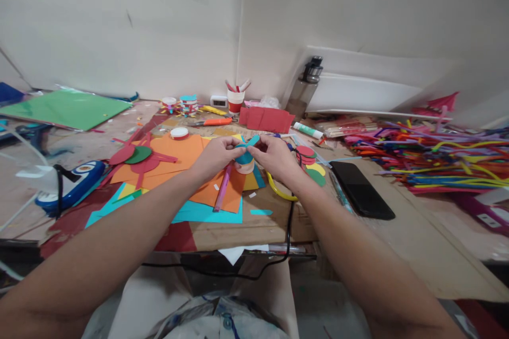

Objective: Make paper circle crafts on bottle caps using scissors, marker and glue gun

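Over the middle of the table, a small paper cup (245, 168) with a pale lower band and blue paper on top is between my two hands. My left hand (219, 152) pinches it from the left with closed fingers. The fingers of my right hand (274, 154) are closed on a blue paper strip (253, 141) that sticks up at the cup's top. Below the cup are orange paper sheets (178, 151) and a purple pen-like stick (223, 188). A loose blue paper piece (261, 212) lies nearer to me.
On the right lie a black phone (361, 189) and a heap of pipe cleaners (433, 153). A yellow ring-shaped tool (280, 189) and black cable sit by my right wrist. Left is a blue-white device (71, 188). At the back stand a bottle (304, 90) and pen cup (236, 100).
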Available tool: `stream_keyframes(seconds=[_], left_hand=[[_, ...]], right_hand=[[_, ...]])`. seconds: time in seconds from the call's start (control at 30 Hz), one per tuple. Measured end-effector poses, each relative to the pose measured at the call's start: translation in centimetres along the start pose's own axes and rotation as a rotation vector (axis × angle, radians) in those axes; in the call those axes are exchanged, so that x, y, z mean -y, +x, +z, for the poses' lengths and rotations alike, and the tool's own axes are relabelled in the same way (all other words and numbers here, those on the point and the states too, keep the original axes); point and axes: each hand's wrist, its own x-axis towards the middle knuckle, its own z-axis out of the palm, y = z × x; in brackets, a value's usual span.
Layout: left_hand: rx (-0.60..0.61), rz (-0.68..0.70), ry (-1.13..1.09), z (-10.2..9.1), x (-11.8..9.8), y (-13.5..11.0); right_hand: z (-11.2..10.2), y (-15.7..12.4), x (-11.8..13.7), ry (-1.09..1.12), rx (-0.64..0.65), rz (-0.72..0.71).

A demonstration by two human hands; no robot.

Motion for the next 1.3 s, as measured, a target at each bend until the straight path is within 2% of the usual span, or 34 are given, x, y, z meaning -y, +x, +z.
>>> stream_keyframes(seconds=[0.33, 0.5, 0.57, 0.67, 0.73, 0.83, 0.9, 1.03, 1.17, 1.23, 1.3], left_hand=[[0.035, 0.025, 0.031, -0.2, 0.2, 0.1], [0.037, -0.068, -0.105, -0.1, -0.1, 0.1], [0.012, -0.114, -0.138, -0.4, -0.6, 0.3], [-0.097, -0.104, -0.088, -1.8, -1.0, 0.9], [-0.199, -0.036, 0.092, -3.3, -1.1, 1.4], [-0.283, 0.046, 0.507, -5.4, -1.0, 2.0], [-0.272, 0.103, 0.548, -5.8, -1.0, 2.0], [-0.077, 0.315, 0.468, -3.9, -1.3, 1.1], [0.105, 0.663, 0.739, -1.4, -0.8, 0.0], [0.093, 0.769, 0.873, -0.7, -0.3, -0.4], [0.059, 0.814, 0.951, -0.5, 0.1, -0.5]], right_hand=[[0.3, 0.0, 0.3, 0.060, 0.017, 0.022], [0.4, 0.2, -0.1, 0.108, -0.003, 0.076], [0.3, 0.3, -0.3, 0.140, -0.028, 0.120], [-0.1, 0.3, -0.5, 0.193, -0.075, 0.170], [-0.4, 0.2, -0.5, 0.199, -0.080, 0.184], [-0.8, 0.0, -0.4, 0.178, -0.028, 0.225], [-0.8, -0.2, -0.4, 0.211, 0.002, 0.265], [-0.6, -0.2, -0.2, 0.410, -0.006, 0.345], [-0.4, -0.1, 0.3, 0.588, -0.020, 0.439], [-0.4, -0.1, 0.5, 0.651, -0.015, 0.475], [-0.4, -0.2, 0.8, 0.712, -0.004, 0.482]])
